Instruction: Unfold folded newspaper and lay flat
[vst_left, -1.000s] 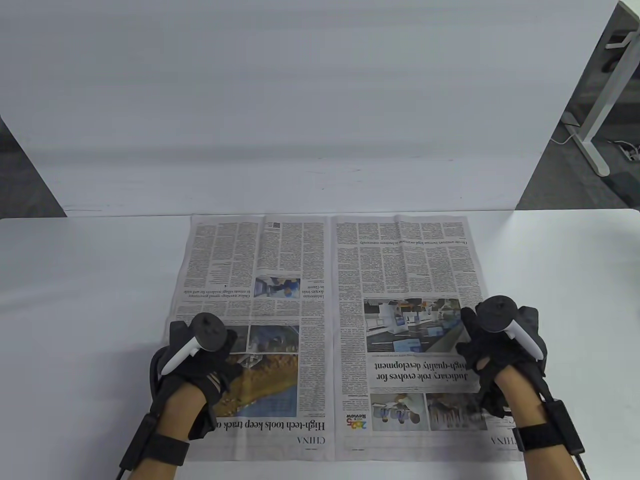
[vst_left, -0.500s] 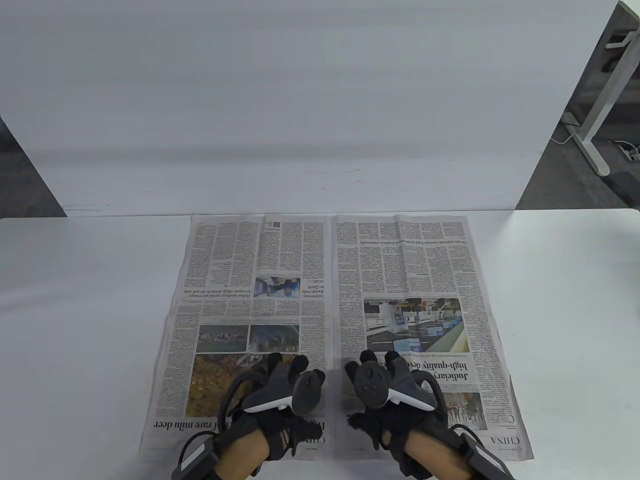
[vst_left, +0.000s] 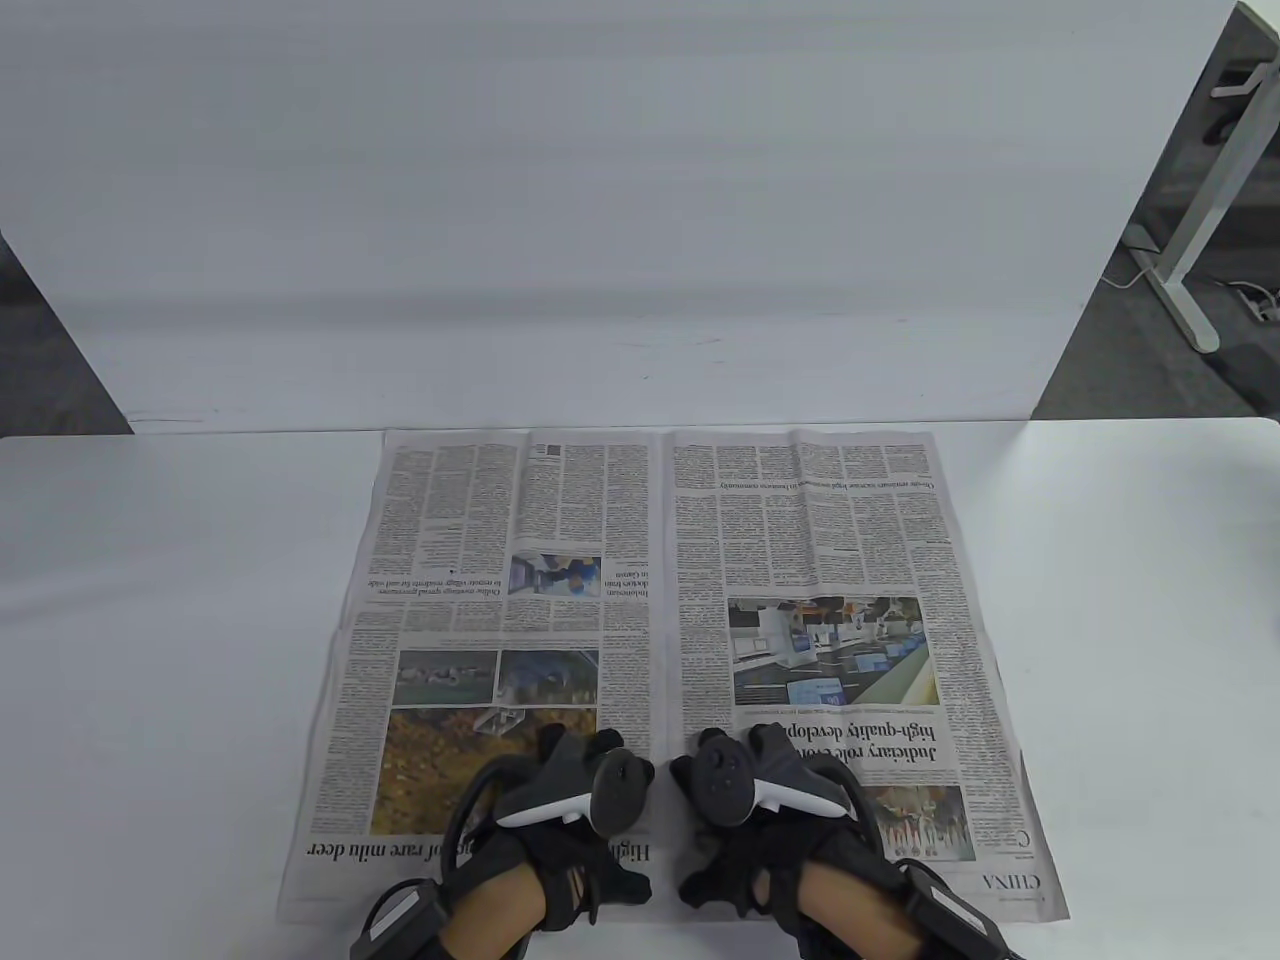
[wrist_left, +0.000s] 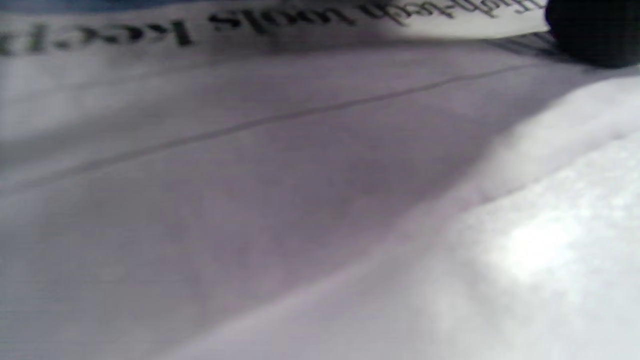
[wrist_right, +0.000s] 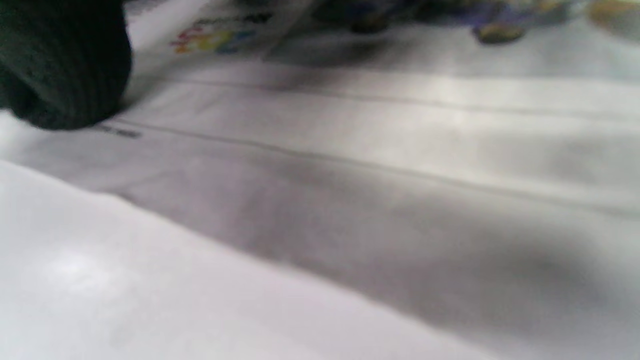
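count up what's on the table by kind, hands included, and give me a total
Newspaper: 1
Gloved hands: 2, left hand, right hand
Total: 3

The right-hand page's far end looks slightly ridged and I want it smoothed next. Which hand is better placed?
Probably the right hand: it already rests on the right page of the newspaper, just beside the centre fold. The left hand sits on the other page.

A broad white matte table (vst_left: 150, 650) carries the work. Beyond the hands stands a tall white panel (vst_left: 600, 200); past the right hand, a white desk leg (vst_left: 1195, 225) on dark grey floor (vst_left: 1130, 350).
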